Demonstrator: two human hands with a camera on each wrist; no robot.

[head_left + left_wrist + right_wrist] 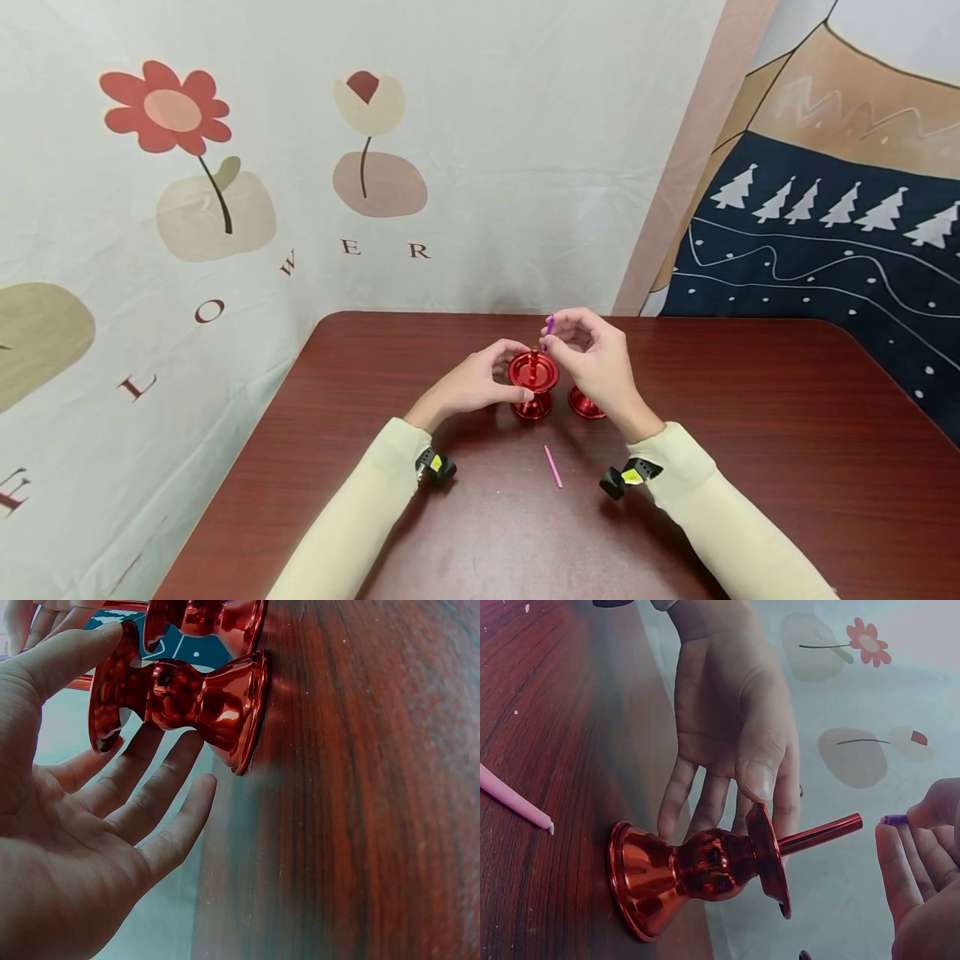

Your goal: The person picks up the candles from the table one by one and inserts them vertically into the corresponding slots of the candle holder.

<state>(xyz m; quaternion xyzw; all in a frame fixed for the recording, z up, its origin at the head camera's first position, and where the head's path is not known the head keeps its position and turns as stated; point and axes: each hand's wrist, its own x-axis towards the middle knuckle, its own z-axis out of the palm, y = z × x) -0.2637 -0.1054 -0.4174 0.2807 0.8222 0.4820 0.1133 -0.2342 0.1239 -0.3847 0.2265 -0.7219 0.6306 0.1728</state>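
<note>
A shiny red candle holder [533, 407] stands upright on the table, with a narrow tube rising from its dish. My left hand [474, 380] holds the dish by its rim, thumb on the near edge and fingers around the far side. Above and right of the tube, my right hand [602, 365] pinches a thin purple candle [551, 323] between thumb and fingers. In the right wrist view the purple candle's lower end [894, 820] is apart from the tube tip [847, 824]. Most of the candle is hidden by the fingers there.
A second red candle holder [585, 405] stands just right of the first, partly hidden by my right hand. Nearer the front, a thin pink candle [553, 467] lies on the brown wooden table [375, 358]. A printed cloth [510, 167] hangs behind the table.
</note>
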